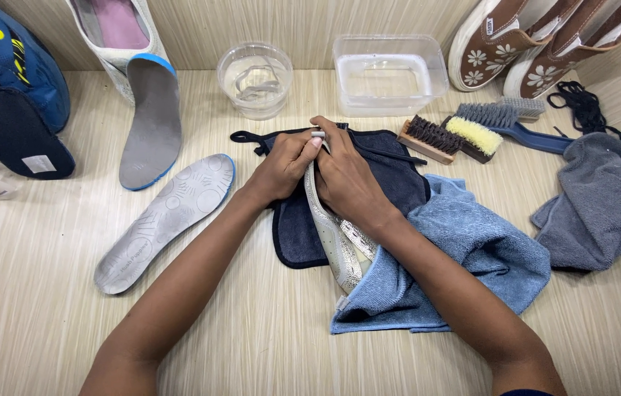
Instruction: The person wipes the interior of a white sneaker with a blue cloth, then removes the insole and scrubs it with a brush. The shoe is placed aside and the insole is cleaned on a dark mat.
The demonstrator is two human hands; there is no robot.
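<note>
On the pale wood-grain surface (46, 293), mid-frame: light blue towel (472, 257), partly under right forearm. Dark navy cloth (303, 235) beneath the grey-white shoe (340, 246); shoe mostly covered by both hands, heel end tucked in towel, toe hidden. Left hand (281, 169) wrapped around shoe's far end, right hand (343, 176) clasped over it; small white bit between fingertips, hard to make out. Two grey insoles (163, 220) to the left. Brushes (464, 136) on the right. Blue shoe (9, 66) cut off at top left.
</note>
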